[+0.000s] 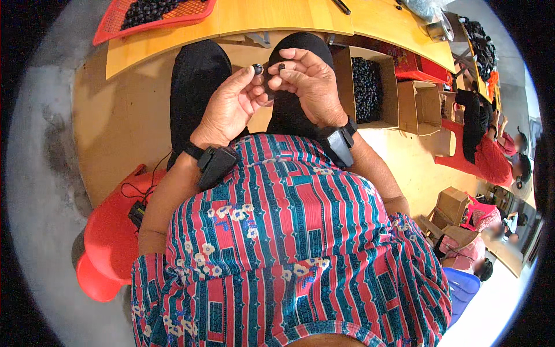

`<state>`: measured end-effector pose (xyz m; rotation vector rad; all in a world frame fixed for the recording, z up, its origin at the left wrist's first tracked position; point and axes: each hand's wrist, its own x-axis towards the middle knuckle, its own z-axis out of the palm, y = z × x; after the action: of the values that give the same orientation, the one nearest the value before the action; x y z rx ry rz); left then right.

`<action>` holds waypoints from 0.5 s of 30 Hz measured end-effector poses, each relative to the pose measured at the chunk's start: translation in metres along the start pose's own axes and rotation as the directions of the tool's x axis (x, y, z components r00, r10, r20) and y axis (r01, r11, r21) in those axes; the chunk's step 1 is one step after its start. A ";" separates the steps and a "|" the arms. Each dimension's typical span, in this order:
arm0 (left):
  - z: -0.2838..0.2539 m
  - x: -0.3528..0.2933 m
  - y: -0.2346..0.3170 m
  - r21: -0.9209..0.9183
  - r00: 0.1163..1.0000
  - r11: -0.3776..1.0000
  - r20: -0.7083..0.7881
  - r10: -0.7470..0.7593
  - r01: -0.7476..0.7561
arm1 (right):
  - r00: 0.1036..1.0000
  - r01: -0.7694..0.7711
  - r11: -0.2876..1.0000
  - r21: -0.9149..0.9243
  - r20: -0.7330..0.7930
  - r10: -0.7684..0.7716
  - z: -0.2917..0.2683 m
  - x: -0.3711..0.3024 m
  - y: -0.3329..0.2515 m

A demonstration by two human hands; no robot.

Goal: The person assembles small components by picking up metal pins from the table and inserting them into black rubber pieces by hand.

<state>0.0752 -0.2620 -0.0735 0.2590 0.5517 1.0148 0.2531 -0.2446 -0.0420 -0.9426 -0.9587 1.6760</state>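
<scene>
Above my lap, my left hand point(231, 101) and my right hand point(309, 81) face each other a short way apart. Thumb and fingers of the left pinch a small round black part point(258, 69) with a shiny top. A smaller dark piece point(281, 67) sits between the thumb and forefinger of the right, its kind too small to make out. The two pieces do not touch. Both wrists carry a strapped black device.
A red plastic basket point(104, 29) of black parts rests at the far left on the yellow table point(277, 16). Right of my knees stands a cardboard box point(390, 95) full of small black parts, beside another open box point(421, 110). Other people sit further right.
</scene>
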 end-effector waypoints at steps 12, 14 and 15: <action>-0.004 -0.007 -0.010 -0.039 1.000 0.999 0.019 0.001 0.000 | 0.996 0.047 0.995 -0.084 -0.070 -0.053 0.003 -0.014 0.000; -0.009 -0.007 -0.011 -0.038 1.000 0.999 0.011 0.003 -0.003 | 0.996 0.070 0.990 -0.119 -0.050 -0.076 0.003 -0.015 0.002; -0.010 -0.007 -0.011 -0.036 1.000 0.999 0.005 0.002 -0.001 | 0.994 0.094 0.983 -0.155 -0.034 -0.100 0.003 -0.015 0.003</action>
<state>0.0751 -0.2740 -0.0849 0.2296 0.5285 1.0245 0.2531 -0.2600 -0.0412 -1.0109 -1.1002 1.5123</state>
